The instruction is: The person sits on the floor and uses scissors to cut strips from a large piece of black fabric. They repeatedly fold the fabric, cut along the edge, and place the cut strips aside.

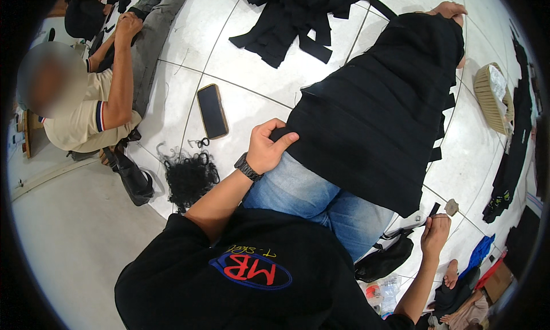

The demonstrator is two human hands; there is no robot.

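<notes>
A wide black cloth (pixel 366 118) lies over my lap and outstretched legs, its far end reaching near my bare foot. My left hand (pixel 268 149), with a dark watch on the wrist, pinches the cloth's near left edge between thumb and fingers. Off to the right, beyond the cloth's near corner, my right hand (pixel 436 234) is closed with its fingertips together. A short black strip (pixel 434 209) shows just beyond those fingertips; whether it is held or lies on the floor is unclear. A small grey-brown lump (pixel 452 207) lies beside it.
Black cut pieces (pixel 292 21) are heaped on the tiles ahead. Left of me are a phone (pixel 212 111) and a curly black thread pile (pixel 192 180). A co-worker (pixel 97 101) sits at far left. A woven basket (pixel 491 98) and a black bag (pixel 389 255) stand right.
</notes>
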